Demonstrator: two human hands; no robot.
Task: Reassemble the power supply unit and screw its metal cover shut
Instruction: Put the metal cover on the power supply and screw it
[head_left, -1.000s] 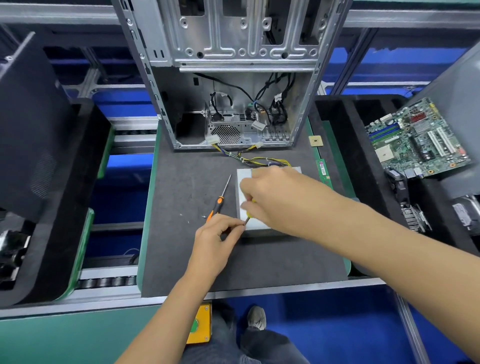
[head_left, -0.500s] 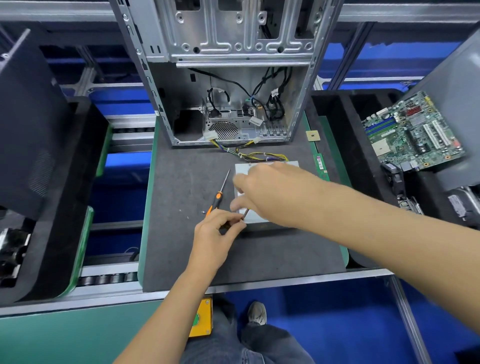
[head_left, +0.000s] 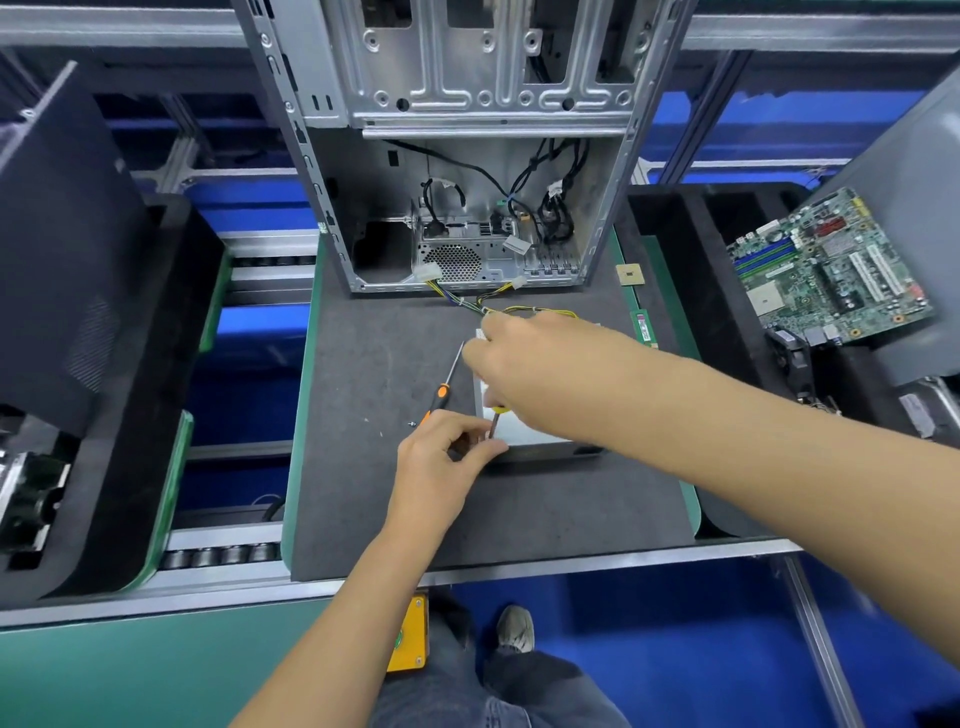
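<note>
Right hand (head_left: 524, 374) gripping screwdriver (head_left: 495, 420) over power supply unit (head_left: 524, 434), left hand (head_left: 441, 462) pinching its tip

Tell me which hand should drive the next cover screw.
Right. The right hand already holds a screwdriver over the power supply unit; the left hand steadies its tip.

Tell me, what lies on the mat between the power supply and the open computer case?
In the head view, a yellow-and-black cable bundle runs from the computer case to the power supply.

At frame centre, the silver metal power supply unit (head_left: 524, 434) lies on the dark grey table (head_left: 374, 374); the orange-handled screwdriver (head_left: 448, 382) lies left of it, the open grey computer case (head_left: 467, 156) above, and the green motherboard (head_left: 831, 270) at right, seemingly in a tray.
</note>
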